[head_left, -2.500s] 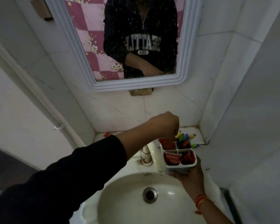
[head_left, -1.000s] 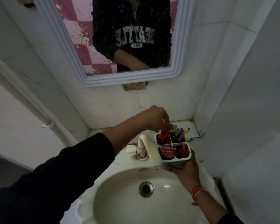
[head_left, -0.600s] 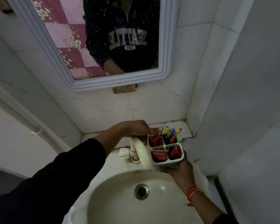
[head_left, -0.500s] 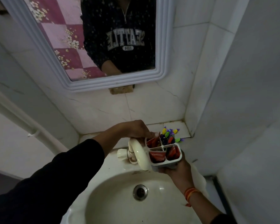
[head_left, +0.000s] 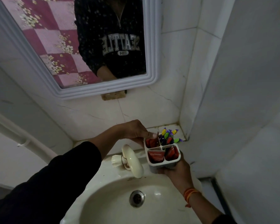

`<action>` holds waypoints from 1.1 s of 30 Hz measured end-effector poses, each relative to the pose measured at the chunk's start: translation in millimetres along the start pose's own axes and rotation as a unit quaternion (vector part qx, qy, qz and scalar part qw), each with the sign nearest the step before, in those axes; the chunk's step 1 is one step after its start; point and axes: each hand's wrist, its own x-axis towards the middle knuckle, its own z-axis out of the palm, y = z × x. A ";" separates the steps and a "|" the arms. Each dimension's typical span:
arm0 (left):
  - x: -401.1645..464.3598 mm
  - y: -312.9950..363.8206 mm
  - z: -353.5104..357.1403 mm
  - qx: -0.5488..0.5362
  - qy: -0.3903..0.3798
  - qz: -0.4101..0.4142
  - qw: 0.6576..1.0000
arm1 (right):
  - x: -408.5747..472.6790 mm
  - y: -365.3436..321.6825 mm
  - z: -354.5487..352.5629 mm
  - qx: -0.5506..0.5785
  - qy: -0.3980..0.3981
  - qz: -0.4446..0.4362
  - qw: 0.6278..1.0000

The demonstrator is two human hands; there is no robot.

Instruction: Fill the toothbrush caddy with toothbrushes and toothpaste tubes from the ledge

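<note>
A white four-compartment caddy (head_left: 162, 164) is held above the sink's back right corner. My right hand (head_left: 178, 172) cups it from below. Red toothpaste tubes (head_left: 156, 156) fill three compartments, one with its brand name showing. Colourful toothbrushes (head_left: 168, 135) stand in the back right compartment. My left hand (head_left: 134, 131) reaches across, its thumb on the caddy's back left rim and its fingers against that wall. Behind the caddy, the tiled ledge (head_left: 153, 129) shows only a small bare strip.
A cream tap (head_left: 132, 160) curves over the basin (head_left: 113, 199) just left of the caddy. A framed mirror (head_left: 71, 46) hangs above. A tiled wall (head_left: 233, 94) closes the right side, and a white pipe (head_left: 22, 139) runs down the left wall.
My left hand has lowered from above the back left compartment to the caddy's rim. The caddy stays in my right hand. The camera has drifted to the right.
</note>
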 end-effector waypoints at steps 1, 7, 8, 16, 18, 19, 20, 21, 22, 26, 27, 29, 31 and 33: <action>2.5 3.2 -0.2 -0.013 0.011 0.004 1.000 | 3.0 -2.2 -1.9 -0.008 -0.002 -0.013 1.000; 25.4 23.8 3.3 -0.058 0.142 0.020 0.988 | 30.7 -14.2 -12.6 -0.043 0.030 -0.034 0.998; 29.1 26.2 4.6 -0.065 0.164 0.017 0.984 | 35.5 -17.7 -14.2 -0.044 0.030 -0.036 0.998; 32.1 34.3 11.8 -0.109 0.231 0.020 0.967 | 50.5 -33.6 -26.0 -0.056 0.047 -0.071 0.995; 34.0 36.7 13.1 -0.107 0.245 0.017 0.963 | 60.8 -35.7 -27.9 -0.057 0.057 -0.080 0.994; 35.9 36.8 14.0 -0.110 0.252 0.013 0.961 | 66.3 -37.2 -28.5 -0.059 0.059 -0.079 0.993; 37.0 37.1 14.8 -0.116 0.262 0.010 0.958 | 72.1 -38.5 -28.9 -0.060 0.058 -0.078 0.993; 38.3 37.3 16.1 -0.126 0.271 0.008 0.954 | 76.8 -40.0 -29.6 -0.058 0.058 -0.072 0.994; 39.4 36.5 17.7 -0.142 0.272 0.003 0.952 | 80.6 -41.3 -30.2 -0.055 0.052 -0.060 0.995; 44.8 39.3 26.5 -0.224 0.266 -0.003 0.938 | 95.2 -38.8 -32.9 -0.039 0.045 -0.015 0.998; 46.7 40.0 27.8 -0.236 0.266 -0.002 0.935 | 99.0 -37.1 -33.2 -0.041 0.046 -0.009 0.998; 46.6 43.4 30.1 -0.254 0.267 0.000 0.930 | 108.5 -33.1 -34.1 -0.046 0.048 0.002 0.998; 40.9 47.2 32.7 -0.256 0.280 -0.010 0.925 | 110.7 -37.3 -34.5 -0.048 0.042 0.015 0.998; 40.8 43.5 35.6 -0.252 0.303 -0.019 0.919 | 106.4 -38.7 -32.6 -0.049 0.047 0.016 0.998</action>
